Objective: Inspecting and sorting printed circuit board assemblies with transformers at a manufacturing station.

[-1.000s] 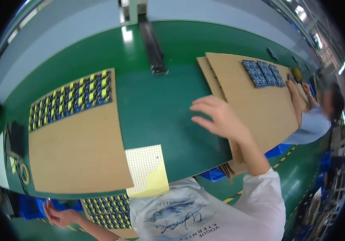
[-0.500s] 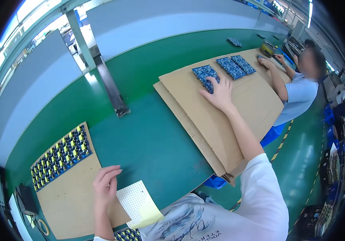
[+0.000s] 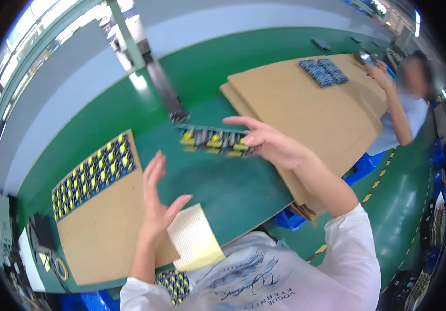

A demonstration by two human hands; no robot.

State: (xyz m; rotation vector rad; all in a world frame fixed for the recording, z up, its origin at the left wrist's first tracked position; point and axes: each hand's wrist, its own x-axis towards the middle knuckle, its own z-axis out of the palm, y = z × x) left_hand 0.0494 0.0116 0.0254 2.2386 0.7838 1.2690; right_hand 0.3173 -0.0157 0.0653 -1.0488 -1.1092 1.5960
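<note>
My right hand grips the right end of a circuit board and holds it up above the green table. Its side with yellow and black components faces me and slants downward. My left hand is raised with its fingers spread, apart from the board and holding nothing. Close under the left hand lies a white sheet dotted with rows of small marks, with a pale yellow lower part. Several similar boards with yellow parts stand in rows on a cardboard sheet at the left.
Stacked cardboard sheets cover the table's right side, with blue boards lying on them. A co-worker handles something at the far right. A dark metal bar reaches over the green table. A tape roll lies lower left.
My right hand has picked up the nearest blue board from the cardboard stack, turned it over and carried it left toward me. My left hand has risen and spread its fingers.
</note>
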